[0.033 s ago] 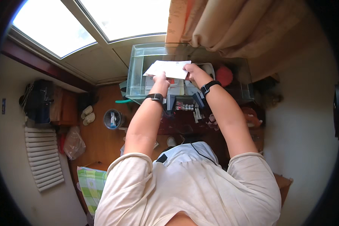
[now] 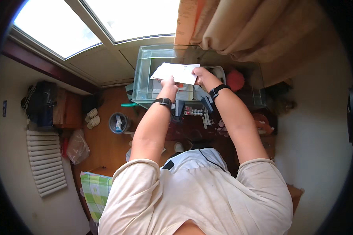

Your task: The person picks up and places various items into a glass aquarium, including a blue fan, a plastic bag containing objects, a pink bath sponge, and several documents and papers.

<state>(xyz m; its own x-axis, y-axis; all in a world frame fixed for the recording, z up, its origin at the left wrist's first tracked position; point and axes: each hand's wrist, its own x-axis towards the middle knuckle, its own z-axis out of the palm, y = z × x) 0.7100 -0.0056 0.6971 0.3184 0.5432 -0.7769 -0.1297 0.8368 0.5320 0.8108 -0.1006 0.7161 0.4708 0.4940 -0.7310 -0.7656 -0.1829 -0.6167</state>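
White paper sheets (image 2: 176, 72), stacked a little unevenly, are held up over a clear glass tank (image 2: 143, 64). My left hand (image 2: 169, 84) grips their near edge, thumb on top and the other fingers mostly hidden underneath. At the right end of the sheets, my right hand (image 2: 200, 74) is closed on the edge, its thumb also above. Inside the tank, partly covered by the sheets and my arms, lie pale flat items and a white tray or box (image 2: 218, 71). A fluffy pink-red ball (image 2: 235, 80) is to the right of my right wrist.
Small bottles or tubes (image 2: 194, 111) stand just this side of the tank. On the floor to the left are a bin (image 2: 119, 123), light slippers (image 2: 92, 118) and a plastic bag (image 2: 77, 147). A beige curtain (image 2: 239, 27) hangs at the back right, beside the window (image 2: 133, 19).
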